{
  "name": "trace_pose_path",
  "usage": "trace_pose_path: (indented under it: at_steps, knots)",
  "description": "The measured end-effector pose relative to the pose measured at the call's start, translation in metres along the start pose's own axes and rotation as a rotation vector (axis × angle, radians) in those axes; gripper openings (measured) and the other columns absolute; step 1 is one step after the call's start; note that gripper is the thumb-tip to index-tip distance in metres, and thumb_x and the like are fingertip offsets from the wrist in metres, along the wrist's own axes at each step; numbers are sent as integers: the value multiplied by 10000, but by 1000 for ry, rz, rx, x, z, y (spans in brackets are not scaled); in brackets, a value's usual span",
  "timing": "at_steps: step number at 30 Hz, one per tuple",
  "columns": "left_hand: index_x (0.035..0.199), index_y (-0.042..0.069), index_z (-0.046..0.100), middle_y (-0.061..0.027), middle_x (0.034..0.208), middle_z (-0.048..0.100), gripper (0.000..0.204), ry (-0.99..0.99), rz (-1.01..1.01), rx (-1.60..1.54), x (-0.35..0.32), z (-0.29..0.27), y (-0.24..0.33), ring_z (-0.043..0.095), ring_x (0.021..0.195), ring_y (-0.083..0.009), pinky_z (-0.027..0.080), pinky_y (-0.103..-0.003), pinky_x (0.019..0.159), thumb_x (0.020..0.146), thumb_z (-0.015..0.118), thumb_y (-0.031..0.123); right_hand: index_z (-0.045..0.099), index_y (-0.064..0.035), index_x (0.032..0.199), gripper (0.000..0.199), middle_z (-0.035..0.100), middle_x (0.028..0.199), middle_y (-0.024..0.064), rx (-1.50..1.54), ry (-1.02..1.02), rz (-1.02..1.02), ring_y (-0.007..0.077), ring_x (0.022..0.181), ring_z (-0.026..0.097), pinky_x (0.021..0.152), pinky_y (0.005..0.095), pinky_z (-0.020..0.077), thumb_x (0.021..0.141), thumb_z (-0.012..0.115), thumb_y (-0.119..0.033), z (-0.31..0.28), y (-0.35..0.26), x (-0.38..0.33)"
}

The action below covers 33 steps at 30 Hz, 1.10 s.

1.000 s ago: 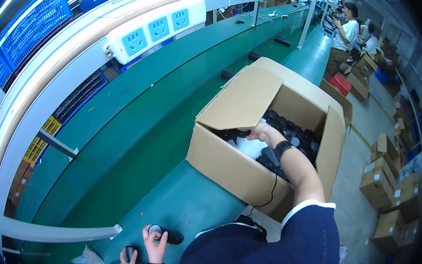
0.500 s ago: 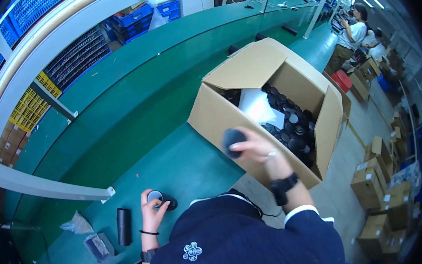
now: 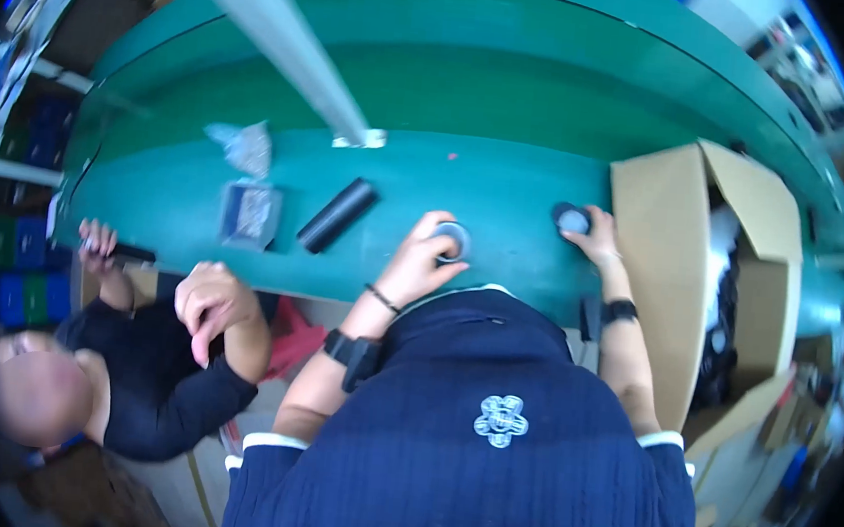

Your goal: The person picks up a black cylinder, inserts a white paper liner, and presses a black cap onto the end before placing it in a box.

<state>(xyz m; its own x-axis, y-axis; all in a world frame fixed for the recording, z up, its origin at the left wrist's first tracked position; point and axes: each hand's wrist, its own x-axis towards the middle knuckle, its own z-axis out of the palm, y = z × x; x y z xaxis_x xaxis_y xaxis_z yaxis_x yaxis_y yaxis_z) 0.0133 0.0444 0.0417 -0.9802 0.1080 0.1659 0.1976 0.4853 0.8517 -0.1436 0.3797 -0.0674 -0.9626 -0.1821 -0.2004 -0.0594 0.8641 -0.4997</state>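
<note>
My left hand (image 3: pixel 426 260) is curled around the rim of a dark round tube (image 3: pixel 457 234), whose pale end faces up on the green bench. To its right, my right hand (image 3: pixel 598 239) grips a round black cap (image 3: pixel 571 219) with a greyish disc in its middle, beside the cardboard box. A second black tube (image 3: pixel 338 216) lies on its side to the left of my left hand, touched by neither hand.
A large open cardboard box (image 3: pixel 657 274) with black round pieces inside stands at the right. A small tray (image 3: pixel 250 215) and a clear plastic bag (image 3: pixel 249 151) lie at left. A co-worker (image 3: pixel 146 380) sits close on the left. A grey post (image 3: pixel 290 51) meets the bench (image 3: pixel 509 186).
The view has swung left, bringing the co-worker in. My right hand has come from over the box's near side to the bench with the cap. My left hand still holds the tube.
</note>
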Motion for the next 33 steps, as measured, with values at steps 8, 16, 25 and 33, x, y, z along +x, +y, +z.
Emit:
trace_pose_path:
  at_steps: [8,16,25,33]
  knots:
    - [713,31,596,-178,1161,514,238,83,145,-43,-10,17,-18,533,1026,-339,471,-392,825,664,778,176,468,-130,1325,734,498,1178,191,-162,105,-338,366,1094,496,943,440,420,667,789,-75,6,14,-21]
    - [663,64,623,-135,1133,518,221,184,105,2,-10,21,-20,554,985,-299,485,-379,784,614,802,184,508,-130,1296,725,478,1240,180,-102,99,-347,359,1117,500,949,443,442,636,769,20,3,32,-1]
    - [663,39,612,-132,1162,505,219,172,126,-18,-15,15,-23,531,1039,-282,485,-384,795,648,787,169,461,-121,1354,629,459,1287,152,70,60,-424,281,1133,496,861,371,498,782,714,-52,-8,-15,5]
    - [631,39,587,-128,1148,508,231,150,122,-22,-18,14,-18,534,1030,-274,482,-381,801,643,786,156,410,-95,1391,581,482,1246,92,386,-142,-395,160,972,484,808,290,461,861,644,-62,-10,-79,-11]
